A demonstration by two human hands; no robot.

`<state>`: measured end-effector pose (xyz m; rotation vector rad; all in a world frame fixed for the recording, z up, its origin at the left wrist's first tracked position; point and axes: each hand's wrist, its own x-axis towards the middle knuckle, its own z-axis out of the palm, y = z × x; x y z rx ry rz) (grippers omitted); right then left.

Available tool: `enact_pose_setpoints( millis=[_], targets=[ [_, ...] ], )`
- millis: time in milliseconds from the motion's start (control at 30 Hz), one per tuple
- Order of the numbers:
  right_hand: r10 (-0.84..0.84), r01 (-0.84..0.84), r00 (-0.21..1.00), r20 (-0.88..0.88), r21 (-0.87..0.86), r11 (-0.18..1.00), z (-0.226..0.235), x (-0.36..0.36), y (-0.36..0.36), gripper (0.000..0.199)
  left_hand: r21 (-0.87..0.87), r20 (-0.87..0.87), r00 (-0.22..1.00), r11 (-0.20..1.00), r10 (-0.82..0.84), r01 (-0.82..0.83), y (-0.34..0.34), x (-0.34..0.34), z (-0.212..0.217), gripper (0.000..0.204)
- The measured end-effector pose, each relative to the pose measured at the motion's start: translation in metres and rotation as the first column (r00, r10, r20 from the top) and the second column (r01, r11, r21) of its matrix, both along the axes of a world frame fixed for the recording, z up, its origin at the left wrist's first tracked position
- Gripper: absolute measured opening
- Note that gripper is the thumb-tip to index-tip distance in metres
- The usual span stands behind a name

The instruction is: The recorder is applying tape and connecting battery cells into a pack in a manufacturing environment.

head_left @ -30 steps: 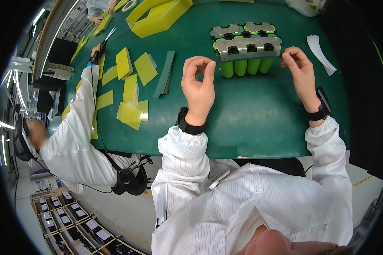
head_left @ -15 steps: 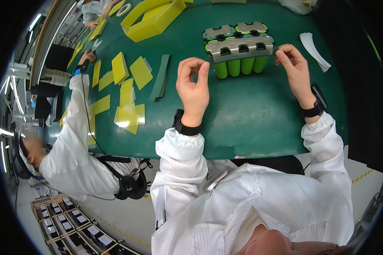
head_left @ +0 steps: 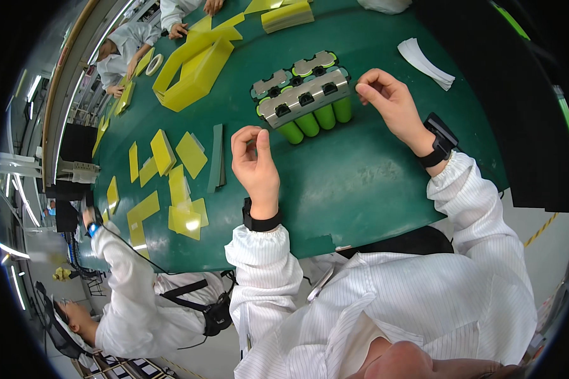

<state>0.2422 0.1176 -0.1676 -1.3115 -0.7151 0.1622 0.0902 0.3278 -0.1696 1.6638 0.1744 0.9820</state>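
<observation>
— Green matting covered the long table (head_left: 373, 183) in the head view, didn't it? Where did the battery pack sit?

— Yes. The battery pack (head_left: 305, 98) lay on the mat toward the far side, between the two hands: a block of green cylindrical cells lying side by side, their rounded ends pointing near, with silvery metal strips and black-edged square openings across the top.

— And the hands?

— The left hand (head_left: 254, 165) hovered near-left of the pack, clear of it, thumb and forefinger pinched together; whether anything was between them I couldn't tell. The right hand (head_left: 389, 101) was just right of the pack's end, its fingertips also pinched, close to the metal strip; contact wasn't clear.

— What lay around?

— A grey-green strip (head_left: 217, 158) and scattered yellow sheets (head_left: 171, 170) to the left, a folded yellow box (head_left: 196, 66) farther off, and a white paper stack (head_left: 425, 61) at the far right. A co-worker's sleeve (head_left: 123, 265) reached in along the near-left edge. Nothing stood between hands and pack.
</observation>
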Motion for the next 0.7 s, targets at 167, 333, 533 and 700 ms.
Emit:
enact_pose_setpoints(
  millis=[167, 333, 533, 700],
  targets=[
    [-0.006, 0.005, 1.000, -0.014, -0.018, 1.000, 0.0037, -0.0028, 0.0016, 0.013, -0.023, 0.007, 1.000, 1.000, -0.007, 0.007, 0.0022, 0.0003, -0.0004, 0.010],
    [0.007, -0.006, 1.000, -0.026, 0.012, 1.000, 0.0006, -0.0008, 0.0026, 0.011, -0.013, 0.019, 1.000, 1.000, 0.000, 0.000, 0.0042, 0.0020, -0.0030, 0.009],
    [-0.016, 0.016, 1.000, -0.004, -0.017, 1.000, 0.0039, -0.0041, 0.0047, 0.010, 0.003, 0.026, 1.000, 1.000, -0.006, 0.006, 0.0080, 0.0012, -0.0046, 0.009],
    [-0.048, 0.047, 0.999, -0.012, -0.061, 0.997, 0.0046, -0.0043, 0.0034, 0.010, 0.004, 0.006, 1.000, 1.000, -0.004, 0.004, 0.0075, 0.0009, -0.0039, 0.009]
  ],
)
